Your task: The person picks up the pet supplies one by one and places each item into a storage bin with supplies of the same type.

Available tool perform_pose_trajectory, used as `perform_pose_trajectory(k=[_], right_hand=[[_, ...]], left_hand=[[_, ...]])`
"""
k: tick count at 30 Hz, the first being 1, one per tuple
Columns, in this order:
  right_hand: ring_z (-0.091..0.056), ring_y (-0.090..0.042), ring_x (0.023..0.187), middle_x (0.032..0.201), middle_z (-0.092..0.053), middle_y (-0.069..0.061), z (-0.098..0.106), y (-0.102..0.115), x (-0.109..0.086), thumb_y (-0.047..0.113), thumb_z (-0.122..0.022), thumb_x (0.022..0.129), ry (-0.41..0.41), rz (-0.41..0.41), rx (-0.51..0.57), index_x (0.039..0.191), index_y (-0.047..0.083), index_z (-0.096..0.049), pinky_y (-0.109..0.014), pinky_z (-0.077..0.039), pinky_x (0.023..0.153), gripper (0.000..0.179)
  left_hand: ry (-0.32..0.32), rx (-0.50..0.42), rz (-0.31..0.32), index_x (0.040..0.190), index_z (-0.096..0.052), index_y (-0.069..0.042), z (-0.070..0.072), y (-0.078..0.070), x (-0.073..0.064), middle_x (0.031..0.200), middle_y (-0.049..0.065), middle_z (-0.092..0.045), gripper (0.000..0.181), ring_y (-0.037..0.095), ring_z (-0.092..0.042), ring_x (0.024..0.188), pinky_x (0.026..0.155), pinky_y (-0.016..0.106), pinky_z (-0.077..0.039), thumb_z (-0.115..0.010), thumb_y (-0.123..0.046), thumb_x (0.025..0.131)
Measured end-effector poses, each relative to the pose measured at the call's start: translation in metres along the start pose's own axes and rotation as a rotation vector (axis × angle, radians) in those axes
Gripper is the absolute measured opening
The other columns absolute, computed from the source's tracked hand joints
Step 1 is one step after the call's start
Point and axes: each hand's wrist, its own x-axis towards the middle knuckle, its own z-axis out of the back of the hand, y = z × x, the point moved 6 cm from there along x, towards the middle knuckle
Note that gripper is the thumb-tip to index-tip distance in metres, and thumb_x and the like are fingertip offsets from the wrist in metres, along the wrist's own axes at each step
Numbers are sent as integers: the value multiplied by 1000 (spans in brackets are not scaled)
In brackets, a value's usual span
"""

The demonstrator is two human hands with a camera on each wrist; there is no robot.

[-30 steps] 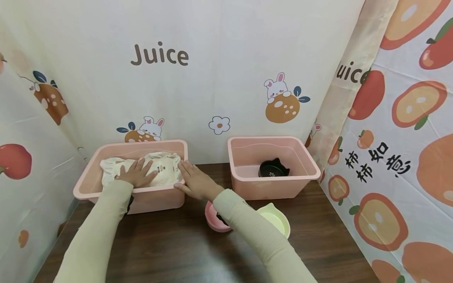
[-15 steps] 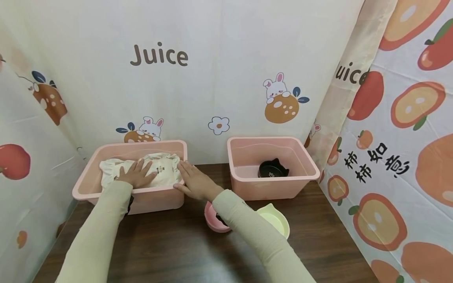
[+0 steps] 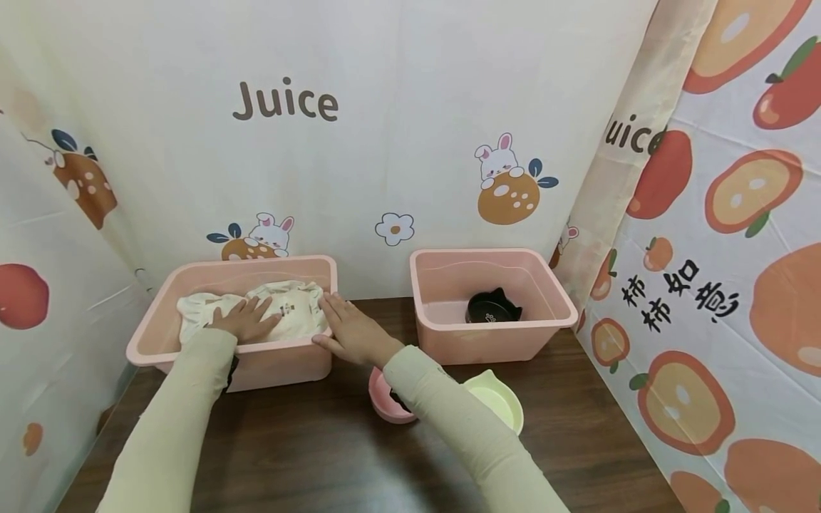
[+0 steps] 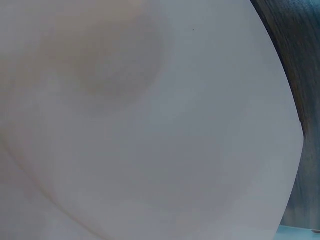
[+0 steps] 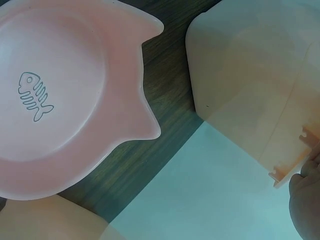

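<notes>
A cream cloth garment (image 3: 296,306) with a small print lies bunched inside the left pink bin (image 3: 256,263). My left hand (image 3: 242,320) rests on it, fingers spread and palm down. Straight fingers of my right hand (image 3: 355,333) lie over the bin's right rim, the fingertips at the garment's edge. In the right wrist view that hand (image 5: 306,205) shows only partly, beside the bin's side wall (image 5: 245,80). The left wrist view is filled by a blurred pale surface, the left hand hidden.
A second pink bin (image 3: 481,345) at the right holds a black cat-eared bowl (image 3: 492,306). Under my right forearm a pink cat-eared bowl (image 3: 383,402) with a fishbone print and a light green bowl (image 3: 499,399) stand on the dark wooden table (image 3: 308,449). Printed curtains hang behind and beside.
My left hand has sunk slightly lower and nearer on the garment, its fingertips further down in the bin. The right hand holds its place at the rim. The head view has shifted slightly.
</notes>
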Motion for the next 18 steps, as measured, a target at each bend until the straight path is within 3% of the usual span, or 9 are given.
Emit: perform_pose_trajectory(k=[11,18], right_hand=[[-4,-22,148,161,-9,-10,-2,2,2,56,-26,100,-40,25,9,153,3,-13,-32,-9,119,76],[-3,-22,148,162,-4,-6,0,-1,0,60,-23,98,-18,6,54,155,7,-6,-35,-9,119,79]], left_hand=[[-51,12,-30,152,-14,-4,12,1,-7,154,32,-5,86,54,-5,138,101,77,2,-23,-66,95],[-50,-3,-50,152,-17,-3,27,-5,-13,154,32,-6,85,57,-2,137,99,80,1,-30,-65,94]])
